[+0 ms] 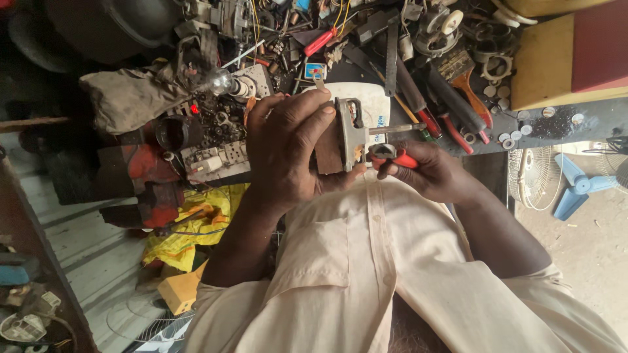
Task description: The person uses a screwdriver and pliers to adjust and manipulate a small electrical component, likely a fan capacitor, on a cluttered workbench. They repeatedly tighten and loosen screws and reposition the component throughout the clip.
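Head view shows us bent over a crowded worktop (556, 124) strewn with tools: red-handled pliers (451, 124) and screwdrivers (320, 40) lie beyond our hands, a white plastic plate (373, 108) sits just behind what we hold, a grey cloth (127, 98) is bunched to one side, and a red metal vise-like block (154, 183) stands near a yellow rag (196, 225). Off the worktop's edge we see a blue fan blade (575, 186) and a wire fan guard (533, 176) on the floor. Our left hand (288, 153) is wrapped around a brown block with a grey metal bracket (343, 134), gripping it in front of our chest, fingers curled over its top. Our right hand (425, 171) is clenched on a red-handled tool (392, 155), its metal shaft touching the bracket. Both forearms angle inward from cream sleeves.
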